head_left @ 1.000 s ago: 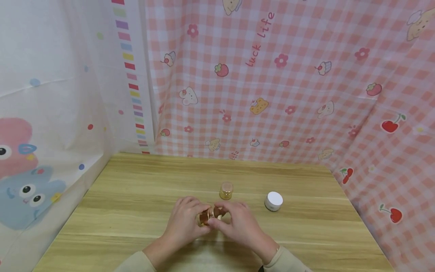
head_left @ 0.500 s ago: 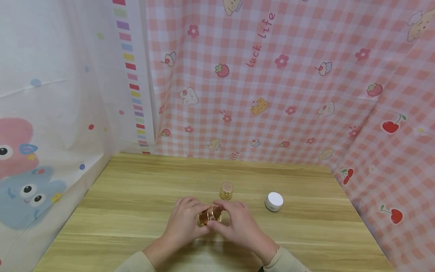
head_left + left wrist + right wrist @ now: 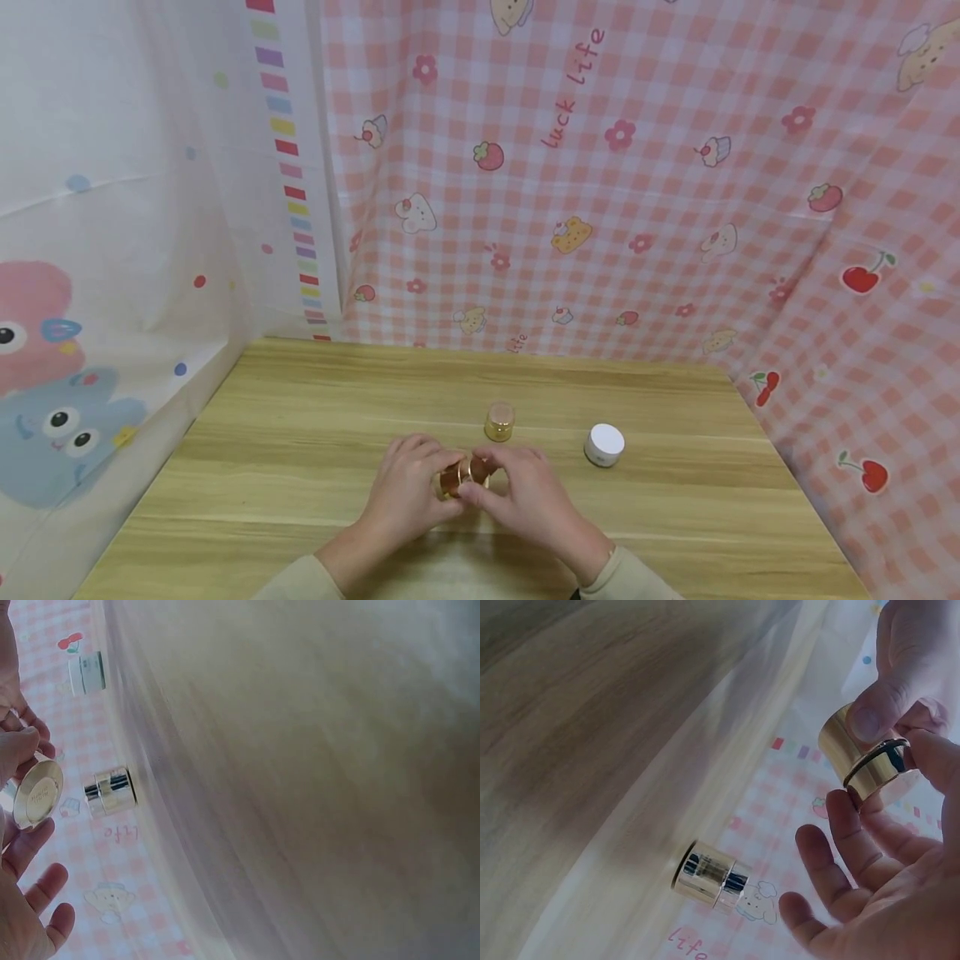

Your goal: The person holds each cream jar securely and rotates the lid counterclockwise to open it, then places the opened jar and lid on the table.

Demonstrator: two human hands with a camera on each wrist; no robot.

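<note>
A shiny gold-brown cylindrical container is held between both hands above the table, lying roughly sideways. My left hand grips its left end, and my right hand pinches its right end with thumb and fingers. In the right wrist view the container shows a wide gold part joined to a shorter gold band, with the left thumb pressed on the wide part. Its round gold base faces the camera in the left wrist view. The fingers partly cover its right end.
Behind the hands a gold cap-like piece stands on the wooden table. To its right stands a small white-lidded jar. Patterned cloths hang at the back and both sides.
The right fingers have shifted slightly on the container's right end and it has tilted a little. Both hands otherwise stay in the same place.
</note>
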